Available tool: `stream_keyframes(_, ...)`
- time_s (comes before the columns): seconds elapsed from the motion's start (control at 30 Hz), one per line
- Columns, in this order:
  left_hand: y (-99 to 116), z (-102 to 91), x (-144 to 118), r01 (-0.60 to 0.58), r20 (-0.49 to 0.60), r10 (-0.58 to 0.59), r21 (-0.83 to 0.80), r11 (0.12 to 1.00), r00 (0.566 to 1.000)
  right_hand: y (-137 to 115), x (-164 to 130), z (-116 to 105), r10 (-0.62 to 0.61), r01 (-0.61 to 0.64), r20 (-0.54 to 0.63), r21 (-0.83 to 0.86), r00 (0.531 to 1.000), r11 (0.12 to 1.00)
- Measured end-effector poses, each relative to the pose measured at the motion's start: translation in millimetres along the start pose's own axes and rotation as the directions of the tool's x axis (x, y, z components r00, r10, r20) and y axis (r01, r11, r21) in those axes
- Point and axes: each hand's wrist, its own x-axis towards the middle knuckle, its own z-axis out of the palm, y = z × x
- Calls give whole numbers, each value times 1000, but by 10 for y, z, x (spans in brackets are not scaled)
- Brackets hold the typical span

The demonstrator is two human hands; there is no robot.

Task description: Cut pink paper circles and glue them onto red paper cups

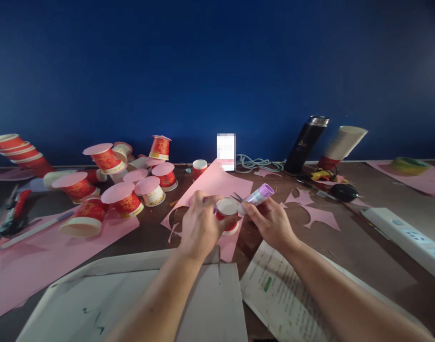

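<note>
While hands grip cup (227,214), glue stick (259,195) touches its rim.

Red, gold-patterned cup (227,214); seemingly purple glue stick (259,194).

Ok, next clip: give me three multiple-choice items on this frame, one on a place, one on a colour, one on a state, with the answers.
1. Where does the black flask stand?
A. at the back by the blue wall
B. on the cardboard tray
C. among the red cups

2. What colour is the cap of the glue stick in the right hand?
A. green
B. purple
C. black

3. How is the small red paper cup in the left hand?
A. crushed flat
B. lying on the table
C. held above the pink paper

Answers: 1 A, it leans by the wall, right of the cables. 2 B, the tip shows purple. 3 C, fingers grip it off the table.
</note>
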Motion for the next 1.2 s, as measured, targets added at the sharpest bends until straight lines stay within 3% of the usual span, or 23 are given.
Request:
stream_keyframes(0.23, -24, 27, -7, -18, -10, 18, 25, 1000, 1000, -24, 48, -10, 18, -9, -160, 58, 987, 998)
stream_keyframes(0.53, -30, 3, 0, -44, -13, 45, 8, 999, 999, 33, 0, 45, -93, 94, 26, -49, 995, 994)
stream_keyframes(0.77, -13, 15, 0, -13, -2, 13, 0, 1000, 1000, 26, 53, -1, -86, 73, -61, -193, 994, 978)
stream_keyframes(1.07, -15, -10, -6, -17, 7, 17, -33, 999, 1000, -21, -33, 2, -155, 159, 34, -174, 987, 972)
stream_keyframes(1.2, -6, -19, -15, -14, 8, 15, -19, 1000, 1000, -66, -32, -7, -220, 207, -78, -153, 972, 966)
